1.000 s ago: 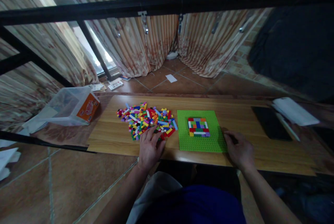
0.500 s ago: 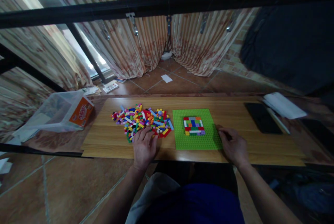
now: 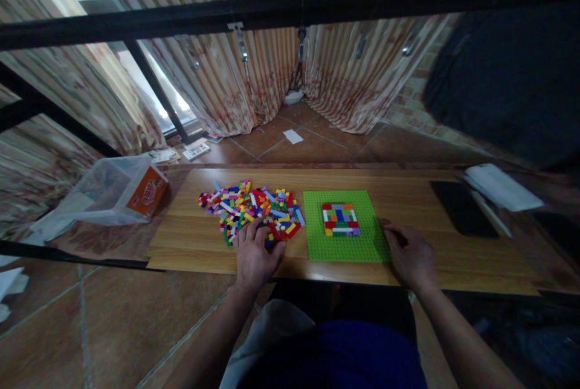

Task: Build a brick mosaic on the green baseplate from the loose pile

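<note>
A heap of small coloured bricks [image 3: 247, 208] lies on a wooden board [image 3: 408, 196]. To its right sits a green baseplate [image 3: 344, 244] carrying a square block of coloured bricks [image 3: 341, 220]. My left hand [image 3: 254, 253] rests at the near edge of the heap, fingers curled onto the bricks there; whether it grips one is hidden. My right hand [image 3: 410, 256] lies on the board against the baseplate's right edge, fingers bent and touching it.
A clear plastic bag with an orange box [image 3: 147, 191] lies left of the board. A black phone [image 3: 462, 215] and white papers [image 3: 501, 186] sit at the right. A black metal bar [image 3: 290, 8] crosses overhead; curtains hang behind.
My left hand has shifted slightly along the near edge of the heap and its fingers have curled in. My right hand stays at the baseplate's edge. The view swayed.
</note>
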Available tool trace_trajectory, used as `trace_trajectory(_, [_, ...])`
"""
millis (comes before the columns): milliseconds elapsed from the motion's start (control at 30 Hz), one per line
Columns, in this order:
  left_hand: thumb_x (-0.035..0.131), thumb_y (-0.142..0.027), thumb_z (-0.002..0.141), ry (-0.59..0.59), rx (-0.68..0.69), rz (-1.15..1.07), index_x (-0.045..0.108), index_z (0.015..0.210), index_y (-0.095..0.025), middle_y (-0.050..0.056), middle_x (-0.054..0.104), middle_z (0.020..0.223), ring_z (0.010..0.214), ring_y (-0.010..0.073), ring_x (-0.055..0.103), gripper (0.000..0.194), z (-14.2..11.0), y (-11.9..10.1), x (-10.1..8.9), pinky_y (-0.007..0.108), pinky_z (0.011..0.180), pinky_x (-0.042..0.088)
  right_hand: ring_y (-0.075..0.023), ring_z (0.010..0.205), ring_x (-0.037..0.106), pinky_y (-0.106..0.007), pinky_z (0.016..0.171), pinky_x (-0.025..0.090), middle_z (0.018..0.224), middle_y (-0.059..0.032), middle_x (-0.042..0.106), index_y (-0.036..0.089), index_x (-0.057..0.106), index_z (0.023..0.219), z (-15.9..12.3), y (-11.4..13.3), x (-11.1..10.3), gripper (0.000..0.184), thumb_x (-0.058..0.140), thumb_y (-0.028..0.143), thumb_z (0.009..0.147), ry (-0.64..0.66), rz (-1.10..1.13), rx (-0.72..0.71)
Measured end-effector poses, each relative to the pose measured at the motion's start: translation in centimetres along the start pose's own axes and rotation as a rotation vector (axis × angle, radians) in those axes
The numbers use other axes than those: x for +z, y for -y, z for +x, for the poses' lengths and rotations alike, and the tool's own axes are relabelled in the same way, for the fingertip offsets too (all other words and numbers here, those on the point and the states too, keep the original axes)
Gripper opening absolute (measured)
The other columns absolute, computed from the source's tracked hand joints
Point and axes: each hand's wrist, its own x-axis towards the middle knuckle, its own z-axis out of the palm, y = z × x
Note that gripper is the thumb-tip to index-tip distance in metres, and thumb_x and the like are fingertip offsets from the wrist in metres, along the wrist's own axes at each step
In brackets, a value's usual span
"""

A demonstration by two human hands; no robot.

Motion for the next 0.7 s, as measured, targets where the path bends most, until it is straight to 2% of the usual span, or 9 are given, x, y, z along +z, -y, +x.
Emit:
trace_trajectory(300, [0.061,-0.035,0.083,-0.01,0.049,-0.023,0.066,0.098,-0.023,0.009,0.06,0.124,0.115,0.0288,0.053,0.02,0.7,1.2,-0.1,0.047,0.098,0.042,-0.0221,0.086,0.065,-0.035,0.079,0.051,0.096,-0.0085,0.07,0.02,0.067,0.092,-0.1,0.1,-0.1,0.035,0.046,0.048,0.088,0.009,0.013,-0.011])
trace_trajectory(400, [0.06,-0.033,0.084,-0.017,0.088,-0.032,0.065,0.102,-0.022,0.009,0.06,0.126,0.115,0.0282,0.052,0.021,0.9,0.2,0.1,0.046,0.098,0.042,-0.0222,0.086,0.065,-0.035,0.079,0.051,0.096,-0.009,0.07,0.019,0.067,0.092,0.0,0.2,-0.1,0.035,0.047,0.047,0.087,0.012,0.021,-0.003])
trace_trajectory(500, [0.062,-0.036,0.083,0.025,0.132,-0.037,0.065,0.103,-0.022,0.009,0.058,0.129,0.118,0.0296,0.05,0.025,1.1,-1.4,0.5,0.048,0.099,0.042,-0.0224,0.088,0.065,-0.035,0.08,0.051,0.096,-0.009,0.07,0.02,0.067,0.091,0.0,0.3,-0.1,0.034,0.047,0.047,0.087,-0.001,0.027,-0.001])
trace_trajectory(700, [0.063,-0.038,0.082,0.118,0.096,0.041,0.067,0.094,-0.02,0.011,0.057,0.13,0.118,0.0333,0.049,0.022,2.0,-3.4,1.1,0.052,0.096,0.043,-0.0226,0.089,0.065,-0.036,0.081,0.05,0.098,-0.0089,0.07,0.021,0.067,0.093,0.0,0.3,-0.1,0.034,0.046,0.047,0.088,0.014,0.026,-0.001])
